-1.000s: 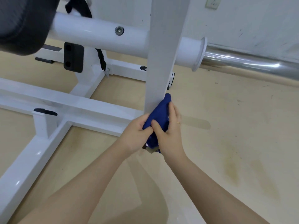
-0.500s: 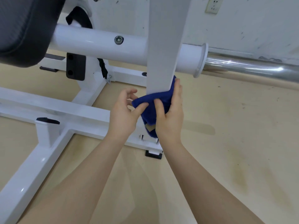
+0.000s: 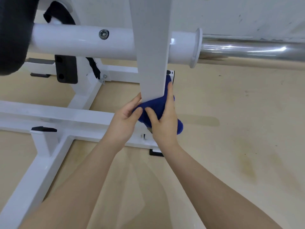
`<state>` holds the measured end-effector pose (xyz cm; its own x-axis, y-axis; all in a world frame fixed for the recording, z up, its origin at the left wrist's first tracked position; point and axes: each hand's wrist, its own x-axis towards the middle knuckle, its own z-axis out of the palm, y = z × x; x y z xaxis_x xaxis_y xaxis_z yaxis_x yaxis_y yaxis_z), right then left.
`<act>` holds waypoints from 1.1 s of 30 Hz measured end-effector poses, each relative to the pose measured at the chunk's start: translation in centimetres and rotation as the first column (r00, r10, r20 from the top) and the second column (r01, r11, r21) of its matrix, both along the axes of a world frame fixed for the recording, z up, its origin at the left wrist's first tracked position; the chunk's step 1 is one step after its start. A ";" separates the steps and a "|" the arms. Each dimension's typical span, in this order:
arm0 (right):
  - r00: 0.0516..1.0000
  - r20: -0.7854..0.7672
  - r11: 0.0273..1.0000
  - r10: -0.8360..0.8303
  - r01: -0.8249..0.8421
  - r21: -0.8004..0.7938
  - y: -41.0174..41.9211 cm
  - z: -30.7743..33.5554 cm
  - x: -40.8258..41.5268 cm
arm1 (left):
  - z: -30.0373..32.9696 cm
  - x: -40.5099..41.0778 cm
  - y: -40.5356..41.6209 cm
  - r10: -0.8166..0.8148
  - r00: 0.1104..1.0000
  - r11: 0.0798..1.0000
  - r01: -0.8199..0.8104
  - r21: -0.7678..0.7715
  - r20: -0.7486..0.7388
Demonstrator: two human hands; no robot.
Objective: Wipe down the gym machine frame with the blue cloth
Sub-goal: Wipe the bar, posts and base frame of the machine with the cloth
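Now both hands, left hand [image 3: 125, 119], right hand [image 3: 162, 123], hold blue cloth [image 3: 155, 108] round upright post [image 3: 152, 60].

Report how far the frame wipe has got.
In hand: both hands, left hand and right hand, hold the cloth wrapped round the upright. Nothing shows which parts are already done. The base rails and crossbar lie untouched right now.

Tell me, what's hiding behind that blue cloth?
The blue cloth wraps the white upright post, pinched by the left hand and right hand. The post's covered stretch can't be seen. Below the cloth, the white base beam shows.
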<state>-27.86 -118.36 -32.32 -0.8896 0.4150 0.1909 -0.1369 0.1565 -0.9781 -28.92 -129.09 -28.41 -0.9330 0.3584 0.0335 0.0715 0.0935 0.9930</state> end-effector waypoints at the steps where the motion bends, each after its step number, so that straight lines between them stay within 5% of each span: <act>1: 0.997 0.061 0.999 0.038 -0.037 -0.004 0.2 -1.1 0.2 | -0.4 -0.1 -0.1 -0.015 1.000 1.000 0.016 -0.014 0.013; 5: 0.928 0.313 0.959 0.202 -0.123 -0.257 0.3 -5.2 0.8 | -1.5 -0.5 -0.7 -0.056 0.998 0.993 0.060 -0.101 0.043; 13: 0.975 0.210 0.998 0.069 -0.069 -0.007 0.7 -5.1 0.7 | -3.3 -0.7 -1.0 -0.085 0.993 0.996 0.085 -0.001 0.085; 18: 0.838 0.507 0.964 0.202 -0.079 -0.253 0.4 -7.7 0.7 | -3.3 -0.8 -1.3 -0.092 0.989 0.996 0.091 0.013 0.112; 24: 0.997 0.054 0.996 0.051 -0.047 -0.071 1.0 -2.7 0.4 | -4.0 -0.9 -1.1 -0.096 0.985 0.991 0.081 0.104 0.145; 33: 0.993 0.005 0.993 0.116 -0.115 -0.030 -0.1 1.5 0.6 | -2.2 0.2 -0.6 -0.077 0.974 0.996 0.065 0.061 0.213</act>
